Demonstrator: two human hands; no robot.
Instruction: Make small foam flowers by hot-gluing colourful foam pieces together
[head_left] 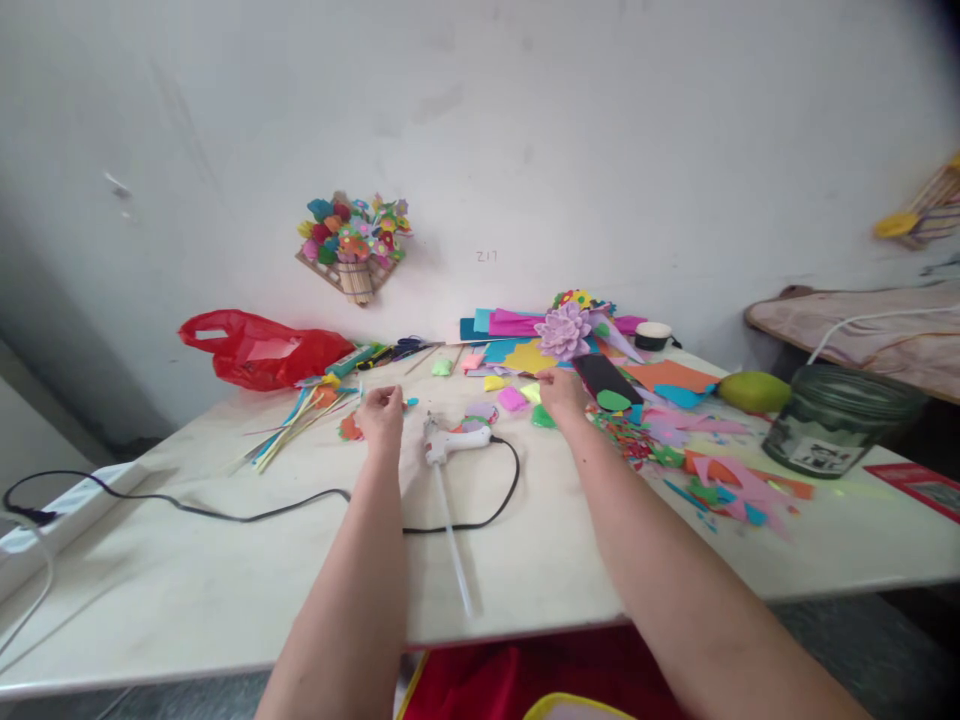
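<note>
My left hand [382,412] is raised over the table's middle, thumb and fingers pinched together. What they hold, if anything, is too small to name. A small blue piece [411,402] shows just right of the fingertips, and an orange foam shape [350,427] lies by the wrist. My right hand [562,393] is closed, its fingertips at the edge of a pale yellow packet [531,392]; whether it grips the packet is unclear. Pink [512,399] and green [542,417] packets lie beside it. Between my arms a white glue gun [459,443] rests with a long glue stick [455,545] in it.
A black cord [247,518] crosses the table towards a power strip [71,515]. Thin sticks [289,435] and a red bag [266,350] lie left. Foam scraps [739,485], a phone [606,380], a mango-like fruit [754,392] and a green jar [836,420] are right.
</note>
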